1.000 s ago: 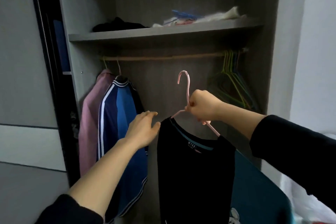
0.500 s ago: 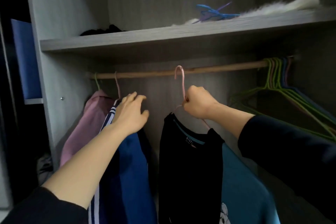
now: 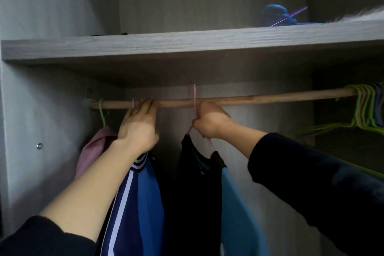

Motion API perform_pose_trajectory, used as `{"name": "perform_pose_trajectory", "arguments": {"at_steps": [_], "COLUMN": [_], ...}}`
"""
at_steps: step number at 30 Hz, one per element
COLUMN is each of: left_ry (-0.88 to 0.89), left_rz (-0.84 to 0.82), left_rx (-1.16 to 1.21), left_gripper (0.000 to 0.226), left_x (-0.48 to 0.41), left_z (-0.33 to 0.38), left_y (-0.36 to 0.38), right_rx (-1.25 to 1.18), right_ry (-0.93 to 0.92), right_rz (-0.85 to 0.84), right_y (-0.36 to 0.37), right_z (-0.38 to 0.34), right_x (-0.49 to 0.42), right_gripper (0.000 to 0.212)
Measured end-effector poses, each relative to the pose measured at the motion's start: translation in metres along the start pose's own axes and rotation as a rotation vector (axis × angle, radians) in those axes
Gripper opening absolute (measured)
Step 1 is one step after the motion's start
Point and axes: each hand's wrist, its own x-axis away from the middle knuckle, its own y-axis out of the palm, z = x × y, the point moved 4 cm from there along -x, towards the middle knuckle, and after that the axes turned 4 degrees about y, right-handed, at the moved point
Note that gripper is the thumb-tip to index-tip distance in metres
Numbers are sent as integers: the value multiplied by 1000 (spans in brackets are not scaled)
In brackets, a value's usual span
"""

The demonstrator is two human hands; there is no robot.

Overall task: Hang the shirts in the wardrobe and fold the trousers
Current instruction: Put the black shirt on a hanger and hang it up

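right hand (image 3: 209,120) grips hanger (image 3: 194,94), hook at 12 o'clock above rod (image 3: 270,98); left hand (image 3: 138,129) at 9 o'clock, fingers flat on rod. risk: hook misses rod, shirt (image 3: 195,183) drops.

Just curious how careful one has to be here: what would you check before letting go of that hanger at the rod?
1. Right hand grips the pink hanger: ok.
2. Hook caught over the rod: cannot tell; it is seen edge-on, with its tip above the rod.
3. Bare rod at the hook: ok, between the blue striped shirt and the empty hangers.
4. Black shirt hangs from the pink hanger: ok.
5. Left hand out of the hook's way: ok; its fingers touch the rod further left.
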Motion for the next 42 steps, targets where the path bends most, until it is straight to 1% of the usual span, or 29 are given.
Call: {"name": "perform_pose_trajectory", "arguments": {"at_steps": [2,5,7,9,11,14,16,18,21,23,25,28,32,35,38,40,42], "left_ry": [8,1,0,0,-13,-23,-29,-50,-135,-155,-106,25,184,239,277,292,287], "left_rz": [40,83,96,112,115,108,97,63,-19,-31,-5,50,62,78,146,216,351], "left_rx": [47,64,63,68,78,79,91,100,149,175,212,224,179,198,190,171,210], "left_gripper": [84,81,80,79,78,77,75,73,62,53,51,63,63,68,63,66,61], "left_x": [1,0,-1,0,0,2,2,1,-3,-8,-14,-25,-41,-53,-63,-71,-78], "left_z": [1,0,0,0,0,2,3,4,13,26,49,99,170,212,241,249,252], "left_y": [1,3,3,2,2,2,1,-3,-13,-19,-20,-16,-3,7,18,29,39], "right_rx": [-19,-33,-43,-60,-107,-247,-338,-363,-270,-219,-167,-15,206,340,505,628,698], "right_ry": [3,-33,-52,-53,-47,-33,-37,-49,-80,-67,-42,-16,-6,-12,30,94,139], "right_rz": [-26,-35,-39,-36,-17,1,-52,-115,-83,-43,7,131,289,364,412,409,428], "right_y": [11,29,41,53,65,79,81,78,66,53,34,2,-42,-71,-94,-107,-117], "right_z": [-6,-14,-18,-18,-15,-9,-4,3,25,47,70,107,150,185,222,246,266], "right_x": [-7,-13,-16,-20,-25,-27,-23,-17,-11,-6,0,11,39,63,80,88,96], "right_gripper": [25,4,14,20,21,22,29,37,44,43,38,30,31,32,28,34,42]}}
